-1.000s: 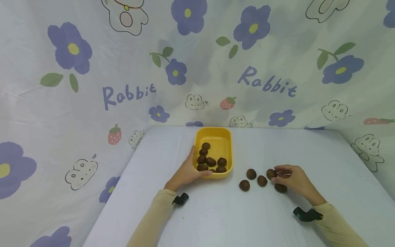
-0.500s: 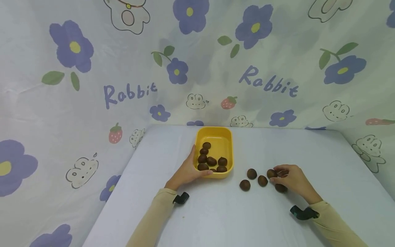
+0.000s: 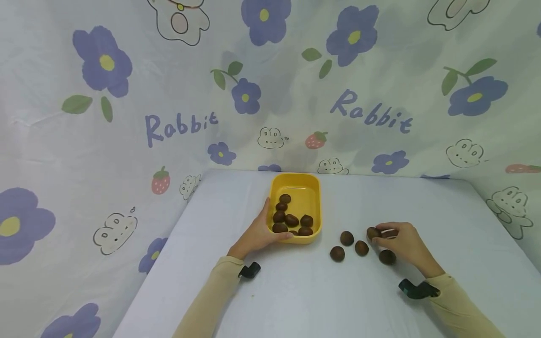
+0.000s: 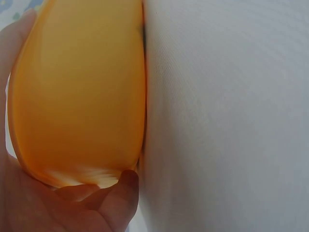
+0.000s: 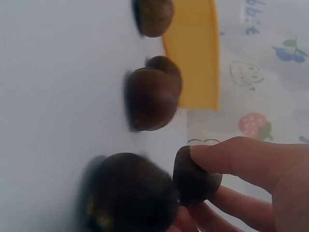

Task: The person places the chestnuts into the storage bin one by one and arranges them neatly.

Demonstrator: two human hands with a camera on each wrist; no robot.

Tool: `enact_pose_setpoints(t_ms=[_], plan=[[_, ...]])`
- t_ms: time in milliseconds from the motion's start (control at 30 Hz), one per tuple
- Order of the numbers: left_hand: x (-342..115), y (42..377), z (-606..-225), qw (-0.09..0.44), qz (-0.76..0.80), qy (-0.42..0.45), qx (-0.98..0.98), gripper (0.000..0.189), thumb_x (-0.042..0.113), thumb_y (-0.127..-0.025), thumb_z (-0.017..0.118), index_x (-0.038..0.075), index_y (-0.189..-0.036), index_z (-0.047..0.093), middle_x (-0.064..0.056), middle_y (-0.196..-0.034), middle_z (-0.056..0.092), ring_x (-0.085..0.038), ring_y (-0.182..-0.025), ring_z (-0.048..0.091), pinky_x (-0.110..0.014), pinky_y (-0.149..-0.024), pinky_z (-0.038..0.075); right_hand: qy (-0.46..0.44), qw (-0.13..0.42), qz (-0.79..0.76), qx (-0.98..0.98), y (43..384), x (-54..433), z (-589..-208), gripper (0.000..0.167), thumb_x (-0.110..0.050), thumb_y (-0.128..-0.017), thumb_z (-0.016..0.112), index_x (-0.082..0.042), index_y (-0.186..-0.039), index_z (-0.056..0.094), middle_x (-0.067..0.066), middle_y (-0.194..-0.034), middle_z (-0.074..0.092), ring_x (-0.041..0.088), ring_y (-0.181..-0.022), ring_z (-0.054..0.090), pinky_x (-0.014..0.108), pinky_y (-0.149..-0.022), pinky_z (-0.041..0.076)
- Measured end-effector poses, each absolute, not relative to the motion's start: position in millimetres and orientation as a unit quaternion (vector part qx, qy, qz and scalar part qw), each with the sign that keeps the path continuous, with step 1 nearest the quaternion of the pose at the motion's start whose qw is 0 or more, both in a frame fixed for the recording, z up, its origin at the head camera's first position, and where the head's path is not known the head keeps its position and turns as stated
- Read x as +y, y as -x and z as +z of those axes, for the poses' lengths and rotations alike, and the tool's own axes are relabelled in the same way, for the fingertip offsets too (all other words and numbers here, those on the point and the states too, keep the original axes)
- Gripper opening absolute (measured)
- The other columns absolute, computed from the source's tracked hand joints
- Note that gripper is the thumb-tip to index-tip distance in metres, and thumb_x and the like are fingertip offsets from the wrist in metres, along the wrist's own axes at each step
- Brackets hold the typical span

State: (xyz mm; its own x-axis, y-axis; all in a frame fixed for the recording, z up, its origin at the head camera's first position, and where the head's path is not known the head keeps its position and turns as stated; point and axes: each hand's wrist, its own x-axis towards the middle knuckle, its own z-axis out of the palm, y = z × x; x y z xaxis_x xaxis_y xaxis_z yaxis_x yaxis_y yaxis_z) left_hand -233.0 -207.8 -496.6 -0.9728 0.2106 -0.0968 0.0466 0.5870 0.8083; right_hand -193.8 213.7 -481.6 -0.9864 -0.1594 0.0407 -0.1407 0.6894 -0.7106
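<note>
My left hand (image 3: 256, 234) grips the near left corner of a yellow plastic box (image 3: 313, 239), thumb along the near rim and fingers on the left wall. Several brown chestnuts (image 3: 291, 220) lie inside, mostly toward its near and left sides. In the left wrist view the hand wraps the yellow wall (image 4: 82, 96). To the right, my right hand (image 3: 407, 241) pinches a chestnut (image 5: 193, 179) between thumb and fingertips, just above the white table. Close below that hand lies another chestnut (image 3: 387, 257).
Between the box and my right hand, 3 loose chestnuts (image 3: 361, 248) lie on the white table (image 3: 304, 291). A curtain (image 3: 287, 84) printed with flowers and rabbits hangs behind the table and along its sides.
My right hand has raised its chestnut slightly, widening the gap to the chestnut beneath. The left hand still holds the box in place. The head view has shifted a little.
</note>
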Motion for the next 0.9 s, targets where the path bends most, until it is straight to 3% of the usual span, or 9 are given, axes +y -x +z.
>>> enact_pose_setpoints(t_ms=[200, 700, 900], plan=[[-208, 233, -497, 0.089, 0.444, -0.075, 0.888, 0.14, 0.063, -0.071, 0.088, 0.03, -0.166, -0.009, -0.003, -0.177, 0.006, -0.028, -0.162, 0.017, -0.056, -0.13, 0.021, 0.082, 0.008, -0.411, 0.908, 200, 208, -465, 0.044, -0.02, -0.088, 0.083, 0.004, -0.124, 0.071, 0.025, -0.115, 0.075, 0.036, -0.098, 0.076, 0.022, -0.073, 0.059], [-208, 234, -498, 0.085, 0.448, -0.082, 0.886, 0.141, 0.063, -0.071, 0.088, 0.025, -0.167, -0.007, -0.003, -0.177, 0.005, -0.029, -0.162, 0.016, -0.057, -0.13, 0.021, 0.085, -0.002, -0.472, 0.877, 219, 175, -433, 0.045, -0.029, -0.09, 0.082, -0.003, -0.125, 0.073, 0.019, -0.119, 0.076, 0.0, -0.095, 0.071, 0.015, -0.082, 0.057], [-208, 234, -498, 0.086, 0.445, -0.082, 0.887, 0.141, 0.063, -0.071, 0.088, 0.025, -0.167, -0.007, -0.003, -0.177, 0.005, -0.03, -0.162, 0.016, -0.058, -0.13, 0.021, 0.098, -0.002, -0.493, 0.864, 230, 157, -423, 0.046, -0.03, -0.089, 0.083, -0.005, -0.126, 0.073, 0.017, -0.121, 0.076, 0.009, -0.1, 0.073, 0.015, -0.084, 0.057]])
